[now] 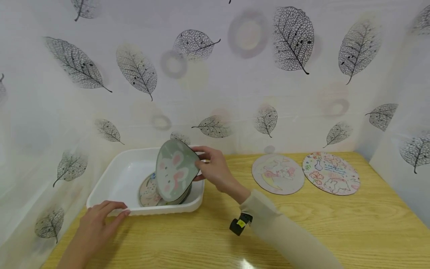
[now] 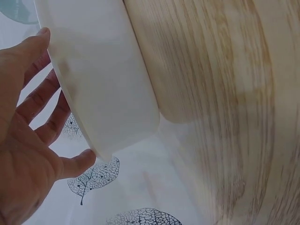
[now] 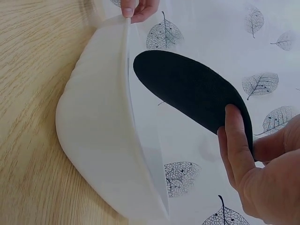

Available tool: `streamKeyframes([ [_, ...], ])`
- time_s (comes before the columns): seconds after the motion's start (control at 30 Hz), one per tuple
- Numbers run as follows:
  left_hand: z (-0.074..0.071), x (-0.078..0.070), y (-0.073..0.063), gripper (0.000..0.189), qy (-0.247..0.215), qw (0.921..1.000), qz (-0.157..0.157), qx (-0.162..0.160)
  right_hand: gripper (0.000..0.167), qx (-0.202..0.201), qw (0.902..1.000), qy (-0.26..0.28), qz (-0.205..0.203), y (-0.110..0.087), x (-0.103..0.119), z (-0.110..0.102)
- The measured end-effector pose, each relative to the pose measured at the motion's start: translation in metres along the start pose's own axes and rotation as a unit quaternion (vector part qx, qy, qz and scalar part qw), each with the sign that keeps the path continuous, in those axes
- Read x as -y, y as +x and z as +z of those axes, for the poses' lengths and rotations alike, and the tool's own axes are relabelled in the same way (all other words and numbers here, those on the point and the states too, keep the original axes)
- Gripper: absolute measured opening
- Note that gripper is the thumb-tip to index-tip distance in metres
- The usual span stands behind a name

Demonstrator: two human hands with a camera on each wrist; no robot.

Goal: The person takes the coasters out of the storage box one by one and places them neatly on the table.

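Observation:
My right hand (image 1: 215,168) pinches the edge of a round placemat (image 1: 174,172), grey-green with a white and pink rabbit print. The mat is tilted and bent above the right part of a white plastic tub (image 1: 114,183). In the right wrist view its plain black underside (image 3: 183,84) shows, with the fingers on that face and the thumb partly hidden. My left hand (image 1: 97,224) grips the tub's front left rim, also visible in the left wrist view (image 2: 33,126). Beneath the held mat, other round mats (image 1: 147,192) lie in the tub, partly covered.
Two round printed mats lie flat on the wood-grain table (image 1: 302,231) to the right: one pale with a moon print (image 1: 279,173), one with flowers and a rabbit (image 1: 330,173). A leaf-patterned white sheet (image 1: 235,93) hangs behind the table and along its sides.

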State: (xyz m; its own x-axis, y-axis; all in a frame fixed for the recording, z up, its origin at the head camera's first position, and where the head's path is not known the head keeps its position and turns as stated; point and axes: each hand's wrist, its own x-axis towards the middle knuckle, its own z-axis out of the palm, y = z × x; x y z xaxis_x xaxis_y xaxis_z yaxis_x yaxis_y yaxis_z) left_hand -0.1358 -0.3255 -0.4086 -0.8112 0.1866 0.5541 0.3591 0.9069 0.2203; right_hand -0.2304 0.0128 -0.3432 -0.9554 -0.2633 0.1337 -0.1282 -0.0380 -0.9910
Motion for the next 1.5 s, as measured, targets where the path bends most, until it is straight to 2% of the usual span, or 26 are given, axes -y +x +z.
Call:
streamKeyframes([
  [0.13, 0.0, 0.0, -0.001, 0.02, -0.003, 1.0, -0.006, 0.007, 0.042, -0.006, 0.9999, 0.008, 0.004, -0.003, 0.002, -0.005],
  [0.33, -0.002, -0.005, -0.002, 0.02, 0.003, 0.999, -0.029, 0.035, 0.04, -0.019, 0.9997, 0.014, 0.012, -0.006, 0.003, -0.013],
  [0.6, 0.001, -0.02, 0.0, 0.023, 0.024, 0.9989, 0.003, 0.04, 0.041, -0.035, 0.9992, 0.017, 0.012, -0.01, 0.004, -0.021],
  [0.73, 0.002, -0.024, 0.001, 0.019, 0.032, 0.9984, -0.009, 0.046, 0.041, -0.038, 0.999, 0.023, 0.011, -0.013, 0.005, -0.025],
  [0.87, 0.001, -0.025, 0.002, 0.017, 0.033, 0.9977, -0.025, 0.054, 0.042, -0.044, 0.9985, 0.03, 0.015, -0.014, 0.005, -0.03],
  [1.2, 0.0, -0.024, 0.005, 0.016, 0.023, 0.9982, -0.028, 0.048, 0.042, -0.058, 0.9976, 0.034, 0.013, -0.015, 0.005, -0.044],
  [1.5, 0.0, -0.02, 0.005, 0.015, 0.016, 0.9976, -0.033, 0.058, 0.043, -0.069, 0.9969, 0.037, 0.012, -0.016, 0.004, -0.054],
])
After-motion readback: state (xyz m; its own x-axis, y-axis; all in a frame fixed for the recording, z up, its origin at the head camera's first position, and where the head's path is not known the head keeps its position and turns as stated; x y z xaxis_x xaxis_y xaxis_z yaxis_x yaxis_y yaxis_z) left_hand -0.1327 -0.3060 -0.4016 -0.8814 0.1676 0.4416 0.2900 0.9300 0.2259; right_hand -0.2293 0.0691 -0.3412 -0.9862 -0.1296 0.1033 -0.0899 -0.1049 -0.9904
